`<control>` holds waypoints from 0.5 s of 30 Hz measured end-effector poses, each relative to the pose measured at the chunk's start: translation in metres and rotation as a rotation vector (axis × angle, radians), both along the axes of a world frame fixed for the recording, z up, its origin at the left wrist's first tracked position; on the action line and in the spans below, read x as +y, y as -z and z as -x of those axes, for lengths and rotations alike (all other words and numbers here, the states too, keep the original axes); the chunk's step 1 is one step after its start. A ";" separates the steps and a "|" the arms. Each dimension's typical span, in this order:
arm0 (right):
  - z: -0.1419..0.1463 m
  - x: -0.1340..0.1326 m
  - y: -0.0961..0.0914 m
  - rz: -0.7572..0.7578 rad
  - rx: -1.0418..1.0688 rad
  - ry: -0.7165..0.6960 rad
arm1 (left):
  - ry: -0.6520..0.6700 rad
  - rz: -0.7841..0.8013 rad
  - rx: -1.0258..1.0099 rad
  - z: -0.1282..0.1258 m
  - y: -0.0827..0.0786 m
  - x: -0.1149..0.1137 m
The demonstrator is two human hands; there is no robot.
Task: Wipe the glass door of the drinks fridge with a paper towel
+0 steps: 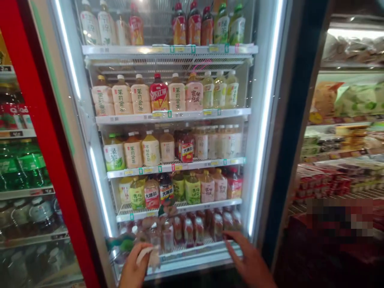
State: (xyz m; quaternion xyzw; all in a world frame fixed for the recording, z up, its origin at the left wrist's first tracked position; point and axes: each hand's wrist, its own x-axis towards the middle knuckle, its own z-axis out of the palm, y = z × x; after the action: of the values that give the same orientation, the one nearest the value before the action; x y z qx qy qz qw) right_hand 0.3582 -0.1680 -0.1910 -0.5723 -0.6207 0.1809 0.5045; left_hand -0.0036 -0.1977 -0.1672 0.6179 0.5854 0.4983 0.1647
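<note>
In the head view my left hand [135, 264] is low at the centre left, its fingers curled around a pale, thin piece [153, 257] that looks like paper or cloth; blur hides its exact kind. My right hand [247, 259] is at the lower right with thumb and index finger apart and nothing seen between them. Both hands are in front of a lit drinks fridge, over its bottom shelf [180, 254]. Small dark bottles [188, 233] stand on that shelf behind the hands. Faint reflections of hands show on the fridge's glass front.
Bottled teas [159, 92] line the fridge shelves above, with price strips [180, 116] along the edges. A red-framed fridge [39, 132] with green bottles [21, 164] stands left. Open shelves with packaged goods [327, 180] are on the right, above a dark, partly blurred area.
</note>
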 end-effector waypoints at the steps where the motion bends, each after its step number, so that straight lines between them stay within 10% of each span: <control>1: 0.035 -0.001 -0.011 0.064 0.083 -0.162 | 0.003 -0.073 -0.005 -0.016 -0.004 0.007; 4: 0.138 -0.001 -0.027 0.318 0.508 -0.395 | 0.031 -0.185 0.007 -0.063 -0.004 0.021; 7: 0.184 0.012 -0.034 0.223 0.731 -0.556 | 0.119 -0.333 0.154 -0.085 -0.002 0.029; 10: 0.160 0.044 -0.067 0.069 0.705 -0.528 | 0.212 -0.557 0.528 -0.070 -0.026 0.041; 15: 0.089 0.123 -0.194 -0.697 -0.072 -0.355 | 0.122 -0.798 1.021 -0.008 -0.132 0.087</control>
State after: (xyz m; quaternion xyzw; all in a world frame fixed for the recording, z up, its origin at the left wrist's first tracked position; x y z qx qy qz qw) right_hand 0.2696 -0.0450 0.0030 -0.2567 -0.7516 0.0235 0.6072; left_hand 0.0047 -0.1112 -0.0354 0.8230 0.3237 0.3107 -0.3484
